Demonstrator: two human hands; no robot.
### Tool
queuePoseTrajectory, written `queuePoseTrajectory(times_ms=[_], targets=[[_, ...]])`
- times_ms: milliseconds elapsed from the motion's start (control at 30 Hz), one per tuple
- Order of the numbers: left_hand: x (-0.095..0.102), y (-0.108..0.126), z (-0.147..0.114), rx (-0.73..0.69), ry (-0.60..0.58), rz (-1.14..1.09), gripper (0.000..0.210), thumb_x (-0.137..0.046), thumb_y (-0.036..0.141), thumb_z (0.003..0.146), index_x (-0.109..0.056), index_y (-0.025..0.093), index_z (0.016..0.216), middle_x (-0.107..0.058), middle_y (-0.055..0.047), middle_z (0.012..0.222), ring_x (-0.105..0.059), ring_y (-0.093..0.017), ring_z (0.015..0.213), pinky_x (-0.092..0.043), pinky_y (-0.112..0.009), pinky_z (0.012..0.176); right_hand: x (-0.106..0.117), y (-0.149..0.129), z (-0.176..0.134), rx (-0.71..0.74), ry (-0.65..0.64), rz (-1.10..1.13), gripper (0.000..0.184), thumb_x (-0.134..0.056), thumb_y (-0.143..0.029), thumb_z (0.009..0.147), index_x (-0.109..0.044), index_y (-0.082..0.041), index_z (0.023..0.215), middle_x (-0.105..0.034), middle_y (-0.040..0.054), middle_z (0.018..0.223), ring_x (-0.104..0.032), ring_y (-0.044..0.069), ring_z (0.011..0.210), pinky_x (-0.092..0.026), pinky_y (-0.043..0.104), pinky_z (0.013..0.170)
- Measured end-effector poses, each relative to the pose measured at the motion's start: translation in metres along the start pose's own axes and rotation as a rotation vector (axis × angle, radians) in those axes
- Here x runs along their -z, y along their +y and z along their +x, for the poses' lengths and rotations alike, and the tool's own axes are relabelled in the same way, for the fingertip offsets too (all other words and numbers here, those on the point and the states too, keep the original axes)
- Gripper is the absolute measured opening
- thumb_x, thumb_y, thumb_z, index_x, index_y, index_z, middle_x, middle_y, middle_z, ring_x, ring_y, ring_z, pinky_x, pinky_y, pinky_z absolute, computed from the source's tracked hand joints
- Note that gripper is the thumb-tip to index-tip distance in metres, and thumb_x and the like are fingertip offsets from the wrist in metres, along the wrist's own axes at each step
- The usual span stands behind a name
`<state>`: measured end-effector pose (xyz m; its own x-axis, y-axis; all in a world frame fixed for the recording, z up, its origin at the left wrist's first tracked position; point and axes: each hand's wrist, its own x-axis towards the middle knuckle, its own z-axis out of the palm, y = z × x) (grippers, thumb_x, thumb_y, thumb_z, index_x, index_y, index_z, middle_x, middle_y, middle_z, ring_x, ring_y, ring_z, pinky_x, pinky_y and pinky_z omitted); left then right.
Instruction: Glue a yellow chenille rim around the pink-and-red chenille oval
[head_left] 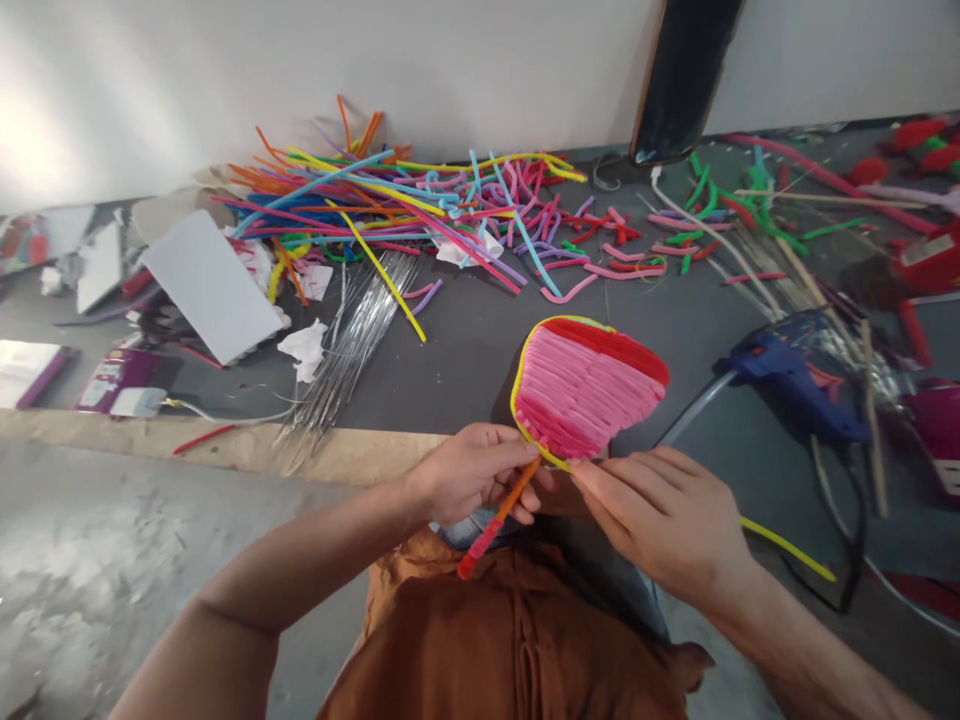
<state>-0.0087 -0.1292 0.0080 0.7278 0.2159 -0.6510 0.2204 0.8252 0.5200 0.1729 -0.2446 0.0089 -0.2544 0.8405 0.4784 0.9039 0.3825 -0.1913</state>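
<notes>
A fan-shaped craft piece (574,385) of pink and red pipe cleaners is held up in front of me. Its stick handle (501,520), wrapped in orange and red, points down toward my lap. My left hand (480,470) pinches the piece where handle and fan meet. A yellow pipe cleaner (787,548) runs along the left and lower rim, and its loose end sticks out beyond my right hand (664,500). The fingertips of that hand press the yellow strand at the bottom edge. Part of the strand is hidden behind the right hand.
A heap of colourful pipe cleaners (360,195) lies at the back, with thin wires (356,340) before it. On the right rests a blue glue gun (799,375) with its cord. A phone (682,80) leans at the wall. A white card block (214,285) is at left.
</notes>
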Motion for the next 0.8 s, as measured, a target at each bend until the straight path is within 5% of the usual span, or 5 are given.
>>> queuePoseTrajectory(times_ms=[233,400,500,600,800], targets=[[-0.006,0.001,-0.001,-0.057,0.119,0.109,0.036,-0.080,0.039,0.063,-0.064,0.009,0.077,-0.068,-0.005,0.075,-0.060,-0.008,0.048,-0.053,-0.021,0.047,-0.005,-0.002,0.000,0.016,0.006,-0.004,0.013,-0.059,-0.011,0.084,-0.067,-0.015,0.093,-0.072,0.0013,0.073,-0.062,0.014,0.061,-0.040,0.031,0.064],[0.000,0.009,-0.003,-0.008,0.171,0.249,0.029,-0.073,0.036,0.070,-0.065,0.010,0.079,-0.066,-0.003,0.063,-0.058,-0.008,0.046,-0.050,-0.018,0.046,0.000,0.000,0.002,-0.059,-0.011,0.021,0.014,-0.063,-0.023,0.085,-0.067,-0.016,0.097,-0.073,0.0036,0.083,-0.064,0.015,0.072,-0.046,0.029,0.069],[0.009,0.019,-0.004,0.013,0.193,0.325,0.024,-0.069,0.033,0.073,-0.064,0.011,0.081,-0.066,-0.003,0.063,-0.057,-0.007,0.045,-0.049,-0.017,0.046,0.016,0.022,-0.003,-0.191,0.030,-0.065,0.018,-0.059,-0.018,0.085,-0.065,-0.016,0.102,-0.072,0.0072,0.089,-0.063,0.018,0.080,-0.049,0.031,0.076],[0.016,0.026,-0.005,0.017,0.198,0.396,0.021,-0.065,0.031,0.076,-0.063,0.011,0.082,-0.068,-0.004,0.071,-0.058,-0.007,0.049,-0.050,-0.017,0.048,0.036,0.056,-0.013,-0.470,0.046,-0.354,0.026,-0.054,-0.016,0.085,-0.062,-0.013,0.109,-0.069,0.0149,0.098,-0.062,0.027,0.092,-0.048,0.041,0.083],[0.019,0.030,-0.007,-0.028,0.149,0.485,0.016,-0.057,0.028,0.080,-0.061,0.013,0.084,-0.066,-0.003,0.082,-0.058,-0.007,0.053,-0.049,-0.017,0.045,0.048,0.097,-0.023,-0.866,-0.392,-0.546,0.047,-0.048,-0.032,0.088,-0.055,0.001,0.120,-0.065,0.0279,0.103,-0.063,0.035,0.095,-0.047,0.042,0.077]])
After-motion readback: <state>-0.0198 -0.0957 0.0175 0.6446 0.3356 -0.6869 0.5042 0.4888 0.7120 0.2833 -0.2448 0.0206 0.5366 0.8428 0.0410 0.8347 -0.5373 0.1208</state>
